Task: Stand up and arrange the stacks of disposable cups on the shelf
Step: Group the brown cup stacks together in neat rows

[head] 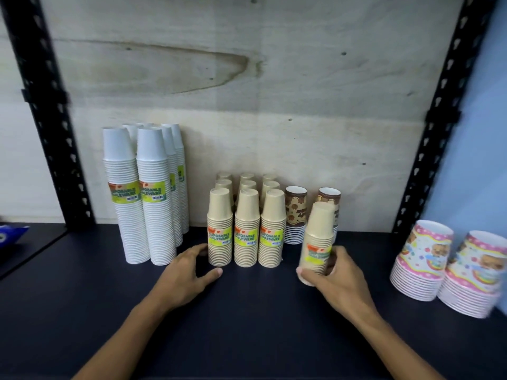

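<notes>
My right hand [338, 281] grips a beige cup stack [318, 237] near its base; the stack stands nearly upright, leaning slightly left, to the right of the beige group. Several beige stacks [247, 229] with green labels stand in three rows at the shelf's middle. My left hand [189, 267] rests open on the shelf [247, 325], fingers touching the base of the leftmost front beige stack. Tall white stacks [142, 198] stand at the left. Two brown patterned stacks [295, 215] stand behind the held one.
Two short pink cartoon-print cup stacks [450, 267] sit at the right. Black perforated uprights [46, 119] frame both sides, with a plywood back panel [274, 91] behind. A blue object [11, 235] lies at the far left on a neighbouring shelf.
</notes>
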The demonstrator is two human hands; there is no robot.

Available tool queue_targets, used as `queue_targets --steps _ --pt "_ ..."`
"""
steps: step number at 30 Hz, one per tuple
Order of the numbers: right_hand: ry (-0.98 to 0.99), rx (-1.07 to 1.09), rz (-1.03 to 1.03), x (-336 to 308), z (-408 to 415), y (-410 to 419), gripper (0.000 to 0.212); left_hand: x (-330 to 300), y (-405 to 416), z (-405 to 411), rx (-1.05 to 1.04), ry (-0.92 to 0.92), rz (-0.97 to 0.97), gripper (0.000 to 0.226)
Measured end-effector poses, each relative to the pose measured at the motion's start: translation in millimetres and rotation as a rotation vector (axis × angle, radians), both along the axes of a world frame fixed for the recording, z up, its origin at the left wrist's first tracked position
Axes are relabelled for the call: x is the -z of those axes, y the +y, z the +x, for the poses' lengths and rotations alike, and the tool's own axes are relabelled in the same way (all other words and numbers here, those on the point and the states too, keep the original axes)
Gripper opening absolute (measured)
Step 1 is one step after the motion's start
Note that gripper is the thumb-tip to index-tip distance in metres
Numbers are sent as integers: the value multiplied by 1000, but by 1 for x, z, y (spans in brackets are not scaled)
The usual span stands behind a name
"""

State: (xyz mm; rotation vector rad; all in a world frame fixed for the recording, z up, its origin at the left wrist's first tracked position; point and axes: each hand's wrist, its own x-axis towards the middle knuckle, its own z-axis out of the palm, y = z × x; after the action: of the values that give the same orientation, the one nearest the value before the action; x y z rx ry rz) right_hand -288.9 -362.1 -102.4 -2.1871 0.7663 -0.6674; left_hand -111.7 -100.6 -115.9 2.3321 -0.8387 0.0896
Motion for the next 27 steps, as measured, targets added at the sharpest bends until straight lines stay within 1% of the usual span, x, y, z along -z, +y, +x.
queue_targets --steps 4,7,10,13,16,18,20,23,25,27 --pt "-9 -114 -5 -1 -2 46 62 2 0 1 -18 40 -35 73" --pt "-25 -167 -31 -2 7 70 63 2 0 1 -30 58 -94 60" --pt "-21 -200 -59 -4 22 88 65 0 0 -2 -46 47 -100 47" --pt "-26 -220 -62 -5 35 99 72 3 1 2 22 51 -197 33" --pt "-16 -285 15 -4 39 95 84 4 2 4 83 54 -273 19" --pt "14 -388 92 -3 35 83 86 2 2 3 95 64 -315 10" --pt "60 -502 143 -4 29 69 74 -1 2 1 146 67 -330 8" --pt "51 -583 172 -7 25 53 48 -2 2 -3 215 53 -288 16" --pt "23 -598 197 -8 26 49 41 -3 2 -4 232 39 -263 25" --pt "4 -599 223 -6 28 48 40 -4 0 -5 247 41 -253 30"
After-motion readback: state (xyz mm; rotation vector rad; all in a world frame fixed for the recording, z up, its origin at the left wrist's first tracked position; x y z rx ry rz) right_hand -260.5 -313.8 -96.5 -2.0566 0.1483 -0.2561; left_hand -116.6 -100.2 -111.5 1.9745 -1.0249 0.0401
